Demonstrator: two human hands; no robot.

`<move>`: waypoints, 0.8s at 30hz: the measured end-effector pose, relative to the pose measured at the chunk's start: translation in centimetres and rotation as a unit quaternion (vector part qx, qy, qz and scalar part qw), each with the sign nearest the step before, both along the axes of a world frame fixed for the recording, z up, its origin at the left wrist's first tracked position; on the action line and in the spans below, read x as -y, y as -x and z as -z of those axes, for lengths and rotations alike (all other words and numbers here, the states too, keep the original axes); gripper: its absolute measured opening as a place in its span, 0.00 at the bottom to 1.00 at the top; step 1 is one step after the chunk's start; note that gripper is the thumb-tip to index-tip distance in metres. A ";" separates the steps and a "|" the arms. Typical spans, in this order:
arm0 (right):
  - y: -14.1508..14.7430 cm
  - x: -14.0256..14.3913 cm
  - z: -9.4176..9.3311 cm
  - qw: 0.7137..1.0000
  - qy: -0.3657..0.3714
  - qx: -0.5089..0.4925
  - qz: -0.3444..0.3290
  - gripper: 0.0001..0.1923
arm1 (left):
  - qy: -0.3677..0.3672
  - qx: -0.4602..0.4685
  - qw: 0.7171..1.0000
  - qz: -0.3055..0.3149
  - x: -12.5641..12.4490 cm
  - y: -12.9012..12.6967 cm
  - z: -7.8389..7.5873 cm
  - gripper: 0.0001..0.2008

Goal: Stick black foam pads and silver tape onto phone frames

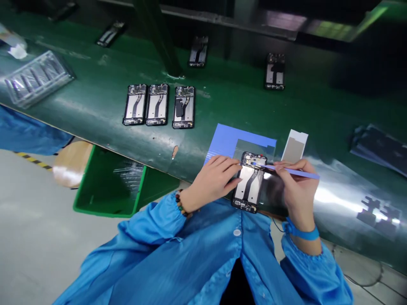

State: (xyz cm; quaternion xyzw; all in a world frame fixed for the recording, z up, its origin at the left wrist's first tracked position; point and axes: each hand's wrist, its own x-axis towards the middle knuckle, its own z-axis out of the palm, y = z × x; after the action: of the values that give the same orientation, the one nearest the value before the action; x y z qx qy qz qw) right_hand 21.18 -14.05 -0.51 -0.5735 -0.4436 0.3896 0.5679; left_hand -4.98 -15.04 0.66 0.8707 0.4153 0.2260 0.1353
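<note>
L hand flat, fingers spread, pins phone frame at bench near edge; R hand pinches blue stick. Frame prob. light, stiff, fragile: hold by sides.

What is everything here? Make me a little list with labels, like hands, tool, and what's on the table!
left hand: left hand rests flat beside the open black phone frame with a silver inside, fingers touching its edge
right hand: right hand pinches a thin blue plastic stick, tip on the frame's top
under the frame: blue square mat
table: long green workbench
farther back: row of three similar phone frames
far left: clear plastic tray
below table: green plastic bin
</note>
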 end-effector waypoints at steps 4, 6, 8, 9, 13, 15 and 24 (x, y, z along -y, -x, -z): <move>-0.1 -0.3 0.8 1.000 0.011 0.023 -0.014 0.18 | 0.001 0.012 1.000 0.018 -2.6 -2.0 0.7 0.16; 0.1 -0.3 0.8 0.999 0.016 0.031 -0.023 0.18 | 0.000 0.014 1.000 0.027 -3.0 -2.3 1.0 0.16; 0.1 -0.3 0.7 0.999 0.024 0.034 -0.033 0.18 | 0.000 0.011 1.000 0.027 -3.1 -2.5 1.1 0.16; 0.1 -0.3 0.6 0.998 0.030 0.033 -0.036 0.18 | 0.000 0.006 1.000 0.025 -3.2 -2.5 1.1 0.16; -0.2 -0.4 0.6 0.998 0.047 0.025 -0.040 0.18 | -0.011 -0.017 1.000 0.019 -3.1 -2.6 1.1 0.15; -0.2 -0.4 0.7 0.998 0.049 0.023 -0.043 0.18 | -0.022 -0.024 0.999 0.017 -3.0 -2.6 1.1 0.14; -0.9 -0.4 -0.4 0.998 0.037 0.034 -0.039 0.17 | -0.068 -0.007 0.998 0.015 -2.5 -3.2 1.5 0.13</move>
State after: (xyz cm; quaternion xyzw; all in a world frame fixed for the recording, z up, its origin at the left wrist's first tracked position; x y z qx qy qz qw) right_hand 22.04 -13.62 -0.16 -0.5888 -0.4702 0.4081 0.5155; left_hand -1.83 -12.50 -0.85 0.8856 0.3868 0.2454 0.0765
